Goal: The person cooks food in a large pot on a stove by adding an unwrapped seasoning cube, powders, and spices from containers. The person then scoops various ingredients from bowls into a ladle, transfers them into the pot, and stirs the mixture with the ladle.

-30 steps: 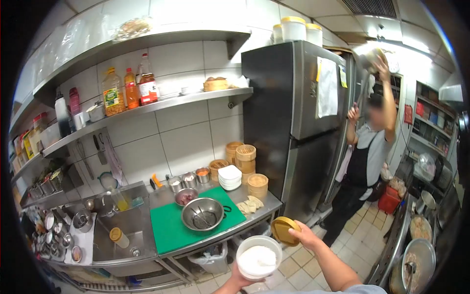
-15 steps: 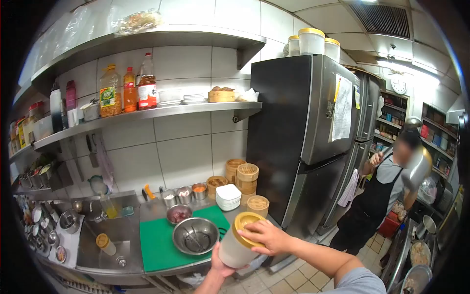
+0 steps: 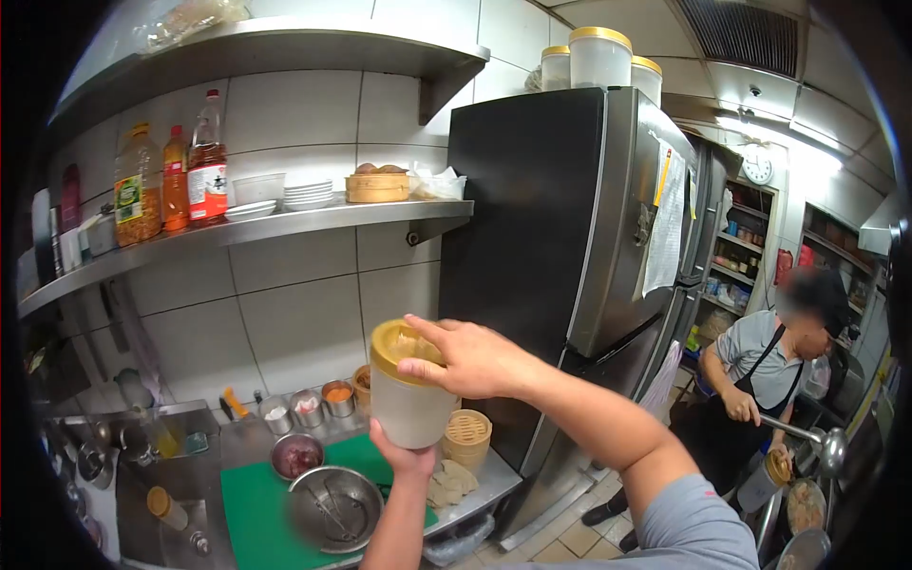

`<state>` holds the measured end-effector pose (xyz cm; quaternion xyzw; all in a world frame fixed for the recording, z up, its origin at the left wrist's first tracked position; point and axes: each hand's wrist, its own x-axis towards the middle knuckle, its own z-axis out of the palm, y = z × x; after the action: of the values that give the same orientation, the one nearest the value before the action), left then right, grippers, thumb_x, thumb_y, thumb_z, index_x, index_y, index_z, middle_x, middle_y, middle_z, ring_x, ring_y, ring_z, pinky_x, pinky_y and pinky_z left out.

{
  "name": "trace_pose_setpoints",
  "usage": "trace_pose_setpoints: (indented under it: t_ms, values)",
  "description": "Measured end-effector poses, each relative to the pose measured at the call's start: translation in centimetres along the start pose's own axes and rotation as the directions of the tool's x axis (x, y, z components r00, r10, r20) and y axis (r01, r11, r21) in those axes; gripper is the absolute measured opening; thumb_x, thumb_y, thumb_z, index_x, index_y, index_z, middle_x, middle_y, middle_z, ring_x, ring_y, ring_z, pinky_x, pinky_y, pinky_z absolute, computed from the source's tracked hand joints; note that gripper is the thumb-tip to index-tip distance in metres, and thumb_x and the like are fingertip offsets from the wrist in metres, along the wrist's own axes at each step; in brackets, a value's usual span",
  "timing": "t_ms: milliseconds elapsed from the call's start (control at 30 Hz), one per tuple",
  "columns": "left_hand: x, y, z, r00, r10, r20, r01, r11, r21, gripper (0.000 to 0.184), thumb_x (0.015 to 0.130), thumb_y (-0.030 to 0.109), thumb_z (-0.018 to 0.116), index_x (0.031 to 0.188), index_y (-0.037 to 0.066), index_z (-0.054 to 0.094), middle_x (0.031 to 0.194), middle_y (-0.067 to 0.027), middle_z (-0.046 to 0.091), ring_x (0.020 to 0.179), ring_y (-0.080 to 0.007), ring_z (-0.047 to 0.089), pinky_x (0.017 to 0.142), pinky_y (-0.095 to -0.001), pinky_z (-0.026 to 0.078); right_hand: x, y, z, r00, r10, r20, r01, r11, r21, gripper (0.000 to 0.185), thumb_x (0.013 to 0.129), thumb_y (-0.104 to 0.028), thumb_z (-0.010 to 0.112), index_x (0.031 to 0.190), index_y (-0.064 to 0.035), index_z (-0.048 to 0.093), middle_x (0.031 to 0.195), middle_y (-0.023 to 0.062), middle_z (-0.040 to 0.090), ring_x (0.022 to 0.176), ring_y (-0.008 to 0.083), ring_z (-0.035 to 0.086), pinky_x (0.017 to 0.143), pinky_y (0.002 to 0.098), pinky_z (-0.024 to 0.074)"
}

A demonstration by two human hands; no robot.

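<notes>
A translucent plastic jar (image 3: 410, 413) with a yellow screw lid (image 3: 388, 353) is held up in front of me, slightly tilted. My left hand (image 3: 408, 454) cups its base from below. Across the lid lies my right hand (image 3: 465, 359), thumb at the near rim and fingers over the top. Below the jar, a steel bowl (image 3: 302, 513) with tongs (image 3: 332, 511) in it rests on a green cutting board (image 3: 249, 518). Beside that bowl is a smaller one (image 3: 277, 464) of dark red food.
Several small steel tins (image 3: 340, 407) line the wall, and a bamboo steamer (image 3: 467, 442) stands right of the jar. The sink (image 3: 133, 461) is left, the tall refrigerator (image 3: 532, 256) right. Farther right, a co-worker (image 3: 760, 366) in a black apron holds a ladle (image 3: 803, 432).
The jar has risen and moved left in view, held more upright. My right hand has shifted on the lid. The view has turned right; the co-worker now leans over the stove.
</notes>
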<state>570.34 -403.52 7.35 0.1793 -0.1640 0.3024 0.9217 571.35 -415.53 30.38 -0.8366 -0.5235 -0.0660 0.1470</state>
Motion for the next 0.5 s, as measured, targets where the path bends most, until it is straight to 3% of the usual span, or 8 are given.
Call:
trace_pose_setpoints:
  t_ms: [33, 67, 100, 133, 233, 333, 433, 500]
  values:
    - [1.2, 0.0, 0.9, 1.0, -0.01, 0.006, 0.01, 1.0, -0.009, 0.074, 0.082, 0.058, 0.045, 0.138, 0.011, 0.033, 0.129, -0.0136, 0.047, 0.115, -0.0372, 0.05, 0.093, -0.0532, 0.044, 0.1, -0.3, -1.1, 0.997, -0.064, -0.036, 0.053, 0.968, -0.247, 0.08, 0.084, -0.07, 0.04, 0.14, -0.0118, 0.039, 0.128, 0.0245, 0.048, 0.121, 0.0331, 0.047, 0.096, 0.0482, 0.0393]
    - [2.2, 0.5, 2.6, 0.984, -0.161, 0.075, 0.168, 0.982, -0.085, 0.074, 0.082, 0.061, 0.042, 0.137, 0.012, 0.036, 0.127, -0.0142, 0.049, 0.112, -0.0376, 0.052, 0.09, -0.0546, 0.046, 0.9, 1.4, -0.9, 0.899, -0.387, -0.204, 0.291, 0.877, -0.382, 0.067, 0.085, -0.062, 0.048, 0.132, -0.014, 0.049, 0.126, 0.0196, 0.05, 0.118, 0.032, 0.048, 0.094, 0.0497, 0.0385]
    - [3.2, 1.0, 4.0, 0.942, -0.298, 0.154, 0.32, 0.936, -0.148, 0.074, 0.082, 0.064, 0.038, 0.136, 0.012, 0.039, 0.124, -0.0147, 0.051, 0.108, -0.0379, 0.055, 0.086, -0.0559, 0.047, 2.1, 2.3, -1.8, 0.835, -0.522, -0.173, 0.418, 0.807, -0.417, 0.059, 0.086, -0.056, 0.052, 0.125, -0.0121, 0.053, 0.126, 0.0178, 0.05, 0.12, 0.0317, 0.047, 0.095, 0.0489, 0.0378]
    - [4.5, 1.2, 4.9, 0.942, -0.294, 0.162, 0.318, 0.935, -0.155, 0.074, 0.082, 0.064, 0.038, 0.136, 0.012, 0.039, 0.124, -0.0147, 0.051, 0.108, -0.0379, 0.055, 0.086, -0.0559, 0.047, 3.6, 3.3, -3.2, 0.751, -0.646, -0.134, 0.535, 0.716, -0.449, 0.052, 0.086, -0.05, 0.055, 0.119, -0.0102, 0.057, 0.127, 0.016, 0.05, 0.121, 0.0313, 0.046, 0.097, 0.0482, 0.037]
    - [8.6, 1.3, 8.2, 0.817, -0.498, 0.29, 0.555, 0.815, -0.167, 0.077, 0.082, 0.068, 0.038, 0.135, 0.012, 0.039, 0.125, -0.0151, 0.051, 0.104, -0.0372, 0.057, 0.078, -0.056, 0.051, 7.2, 6.3, -5.9, 0.786, -0.589, -0.188, 0.551, 0.805, -0.219, 0.039, 0.089, -0.037, 0.056, 0.111, -0.0053, 0.06, 0.119, 0.0165, 0.054, 0.106, 0.0316, 0.055, 0.091, 0.0412, 0.0437]
    - [13.2, 0.6, 11.7, 0.818, -0.492, 0.299, 0.54, 0.836, -0.102, 0.077, 0.082, 0.07, 0.037, 0.133, 0.013, 0.04, 0.122, -0.0151, 0.053, 0.108, -0.0385, 0.054, 0.079, -0.0529, 0.053, 9.6, 7.9, -9.9, 0.81, -0.5, -0.305, 0.436, 0.863, -0.257, 0.033, 0.09, -0.026, 0.053, 0.111, -0.0014, 0.057, 0.103, 0.017, 0.059, 0.098, 0.0323, 0.058, 0.087, 0.0377, 0.0463]
    - [18.6, -1.5, 15.2, 0.928, -0.155, 0.339, 0.138, 0.988, 0.074, 0.077, 0.084, 0.072, 0.036, 0.133, 0.013, 0.039, 0.122, -0.0112, 0.053, 0.106, -0.0294, 0.056, 0.078, -0.0496, 0.053, 11.3, 7.9, -14.3, 0.844, -0.296, -0.447, 0.232, 0.953, -0.193, 0.038, 0.097, -0.036, 0.042, 0.112, -0.0041, 0.056, 0.099, 0.0149, 0.062, 0.093, 0.0247, 0.06, 0.084, 0.0347, 0.0466]
    - [22.0, -2.1, 18.1, 0.896, -0.06, 0.44, 0.017, 0.995, 0.1, 0.078, 0.083, 0.073, 0.036, 0.132, 0.013, 0.039, 0.121, -0.0094, 0.053, 0.103, -0.026, 0.058, 0.077, -0.0479, 0.054, 12.3, 6.9, -18.1, 0.801, -0.387, -0.457, 0.273, 0.915, -0.296, 0.043, 0.097, -0.041, 0.04, 0.114, -0.0049, 0.056, 0.101, 0.0149, 0.063, 0.095, 0.0239, 0.06, 0.084, 0.0351, 0.0465]
